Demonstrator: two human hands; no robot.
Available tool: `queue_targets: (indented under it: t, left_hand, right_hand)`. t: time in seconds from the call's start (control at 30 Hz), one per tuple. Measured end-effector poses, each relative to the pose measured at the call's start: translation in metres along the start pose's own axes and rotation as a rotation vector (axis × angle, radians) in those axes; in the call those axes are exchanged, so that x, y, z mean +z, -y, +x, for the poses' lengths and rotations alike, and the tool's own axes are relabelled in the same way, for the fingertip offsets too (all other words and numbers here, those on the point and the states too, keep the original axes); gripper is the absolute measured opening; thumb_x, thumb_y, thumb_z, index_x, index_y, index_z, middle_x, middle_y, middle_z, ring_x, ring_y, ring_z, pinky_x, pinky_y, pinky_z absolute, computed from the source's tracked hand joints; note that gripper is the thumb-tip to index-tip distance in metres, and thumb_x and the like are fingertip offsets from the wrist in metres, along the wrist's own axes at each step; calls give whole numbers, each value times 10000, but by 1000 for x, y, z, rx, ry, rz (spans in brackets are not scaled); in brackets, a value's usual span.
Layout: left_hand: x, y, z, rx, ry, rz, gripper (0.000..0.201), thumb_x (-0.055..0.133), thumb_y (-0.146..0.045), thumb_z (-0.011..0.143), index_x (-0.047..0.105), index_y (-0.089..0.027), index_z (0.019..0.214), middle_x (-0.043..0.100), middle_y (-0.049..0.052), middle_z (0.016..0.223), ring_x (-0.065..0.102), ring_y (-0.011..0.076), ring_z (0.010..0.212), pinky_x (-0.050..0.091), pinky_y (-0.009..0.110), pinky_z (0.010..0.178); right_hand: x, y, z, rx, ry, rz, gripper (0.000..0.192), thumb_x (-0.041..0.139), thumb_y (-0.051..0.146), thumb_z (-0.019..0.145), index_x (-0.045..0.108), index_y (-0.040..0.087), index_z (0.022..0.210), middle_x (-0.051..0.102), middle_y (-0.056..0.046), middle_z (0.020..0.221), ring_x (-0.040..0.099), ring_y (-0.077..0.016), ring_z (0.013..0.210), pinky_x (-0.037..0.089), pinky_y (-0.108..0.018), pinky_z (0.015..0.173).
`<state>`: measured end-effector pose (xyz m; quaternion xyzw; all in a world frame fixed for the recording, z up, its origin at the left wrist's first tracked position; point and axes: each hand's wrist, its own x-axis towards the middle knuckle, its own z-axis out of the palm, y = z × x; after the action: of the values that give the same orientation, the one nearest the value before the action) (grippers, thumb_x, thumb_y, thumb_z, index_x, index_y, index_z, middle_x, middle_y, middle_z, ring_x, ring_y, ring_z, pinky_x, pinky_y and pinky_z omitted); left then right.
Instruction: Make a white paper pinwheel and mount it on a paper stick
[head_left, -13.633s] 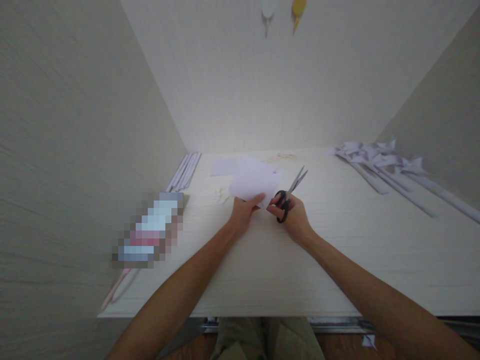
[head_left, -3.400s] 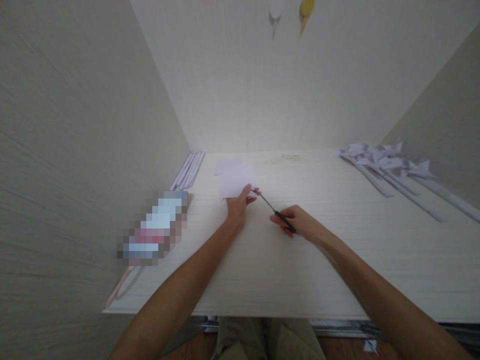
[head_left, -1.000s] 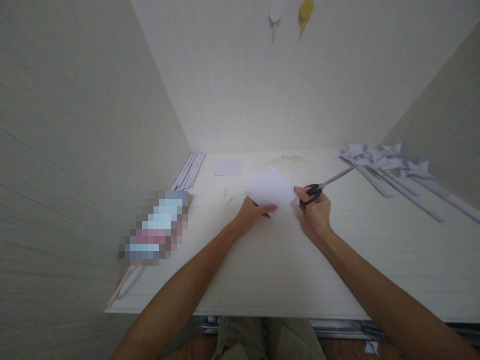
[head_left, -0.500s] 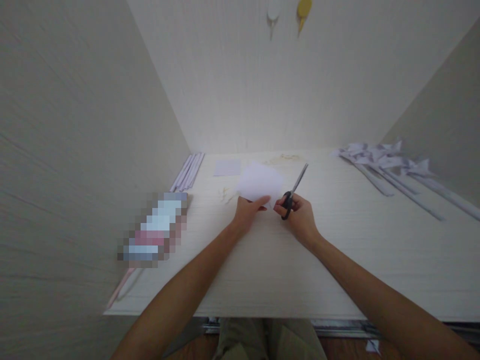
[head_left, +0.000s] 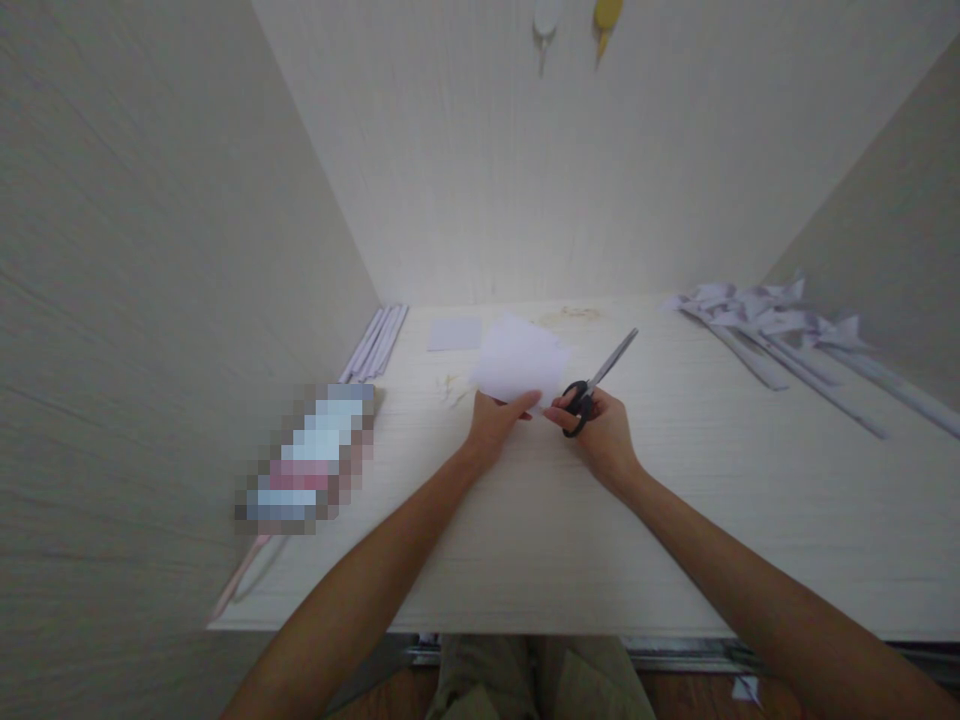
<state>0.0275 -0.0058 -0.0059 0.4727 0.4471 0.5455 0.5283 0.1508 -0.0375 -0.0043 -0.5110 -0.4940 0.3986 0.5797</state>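
My left hand (head_left: 495, 425) pinches the near edge of a pale lilac sheet of paper (head_left: 519, 360), lifted a little above the white table (head_left: 570, 540). My right hand (head_left: 600, 432) grips black-handled scissors (head_left: 596, 385) just right of the sheet; their blades point up and to the right, away from the paper. The fingertips of both hands nearly meet below the sheet.
A small lilac paper square (head_left: 454, 334) lies behind the sheet. Folded paper strips (head_left: 373, 342) lie along the left wall. Several paper pinwheels on long sticks (head_left: 772, 330) are spread at the back right. A blurred-out object (head_left: 309, 462) sits at left. Walls enclose three sides.
Over the last second my right hand has come back from the right, close to my left hand. The scissor blades have swung a little more rightward. The sheet has shifted slightly left.
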Motion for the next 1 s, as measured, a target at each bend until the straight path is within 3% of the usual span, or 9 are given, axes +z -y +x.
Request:
queue_targets:
  t: [0.6,0.87,1.0]
  left_hand:
    - [0,-3,-2,-22,95,33,239,658,-262,553,611,-143,755,636,36,749,559,116,611,449,196,457]
    - [1,-1,-4,16,100,68,187,643,-263,573,613,-145,715,632,31,708,553,112,573,451,198,440]
    - [-1,1,0,64,27,29,175,635,-257,583,603,-133,701,627,29,666,566,116,552,467,211,449]
  right_hand:
    - [0,-3,2,-9,-32,-12,260,684,321,549,499,152,620,493,39,558,409,-62,474,324,-194,439]
    - [0,-3,2,-8,-42,-21,263,689,314,541,491,155,610,484,43,551,404,-59,474,312,-192,438]
    - [-1,-3,4,10,17,-49,256,665,344,574,501,153,624,506,31,558,403,-63,479,306,-196,443]
